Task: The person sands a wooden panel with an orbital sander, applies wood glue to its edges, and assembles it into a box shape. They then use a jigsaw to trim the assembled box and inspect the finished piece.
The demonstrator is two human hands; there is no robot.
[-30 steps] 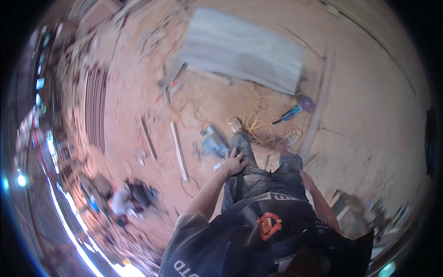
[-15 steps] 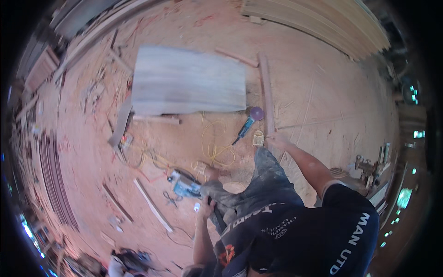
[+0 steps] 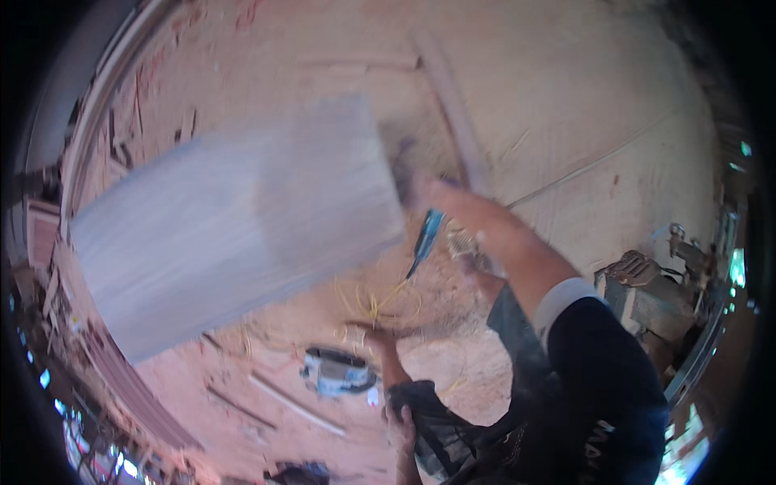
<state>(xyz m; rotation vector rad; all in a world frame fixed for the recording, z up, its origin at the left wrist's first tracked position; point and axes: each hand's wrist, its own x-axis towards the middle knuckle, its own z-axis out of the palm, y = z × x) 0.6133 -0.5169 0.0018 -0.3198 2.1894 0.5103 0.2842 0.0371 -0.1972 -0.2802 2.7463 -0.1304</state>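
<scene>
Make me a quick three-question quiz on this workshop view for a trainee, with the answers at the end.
1. True or false: the left hand is beside the dark trouser leg.
2. What colour is the looped cord? A) green B) yellow C) black
3. Fill in: the hand nearer the large grey board is the ___ hand.

Key: 1, true; 2, B; 3, right, though the right hand is blurred.

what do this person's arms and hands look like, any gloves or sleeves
The left hand looks bare, with no glove. The right hand is blurred, but no glove can be made out. The right arm has a short, dark sleeve ending in a wide, pale band, with pale lettering on the dark cloth. The left sleeve is out of view.
</scene>
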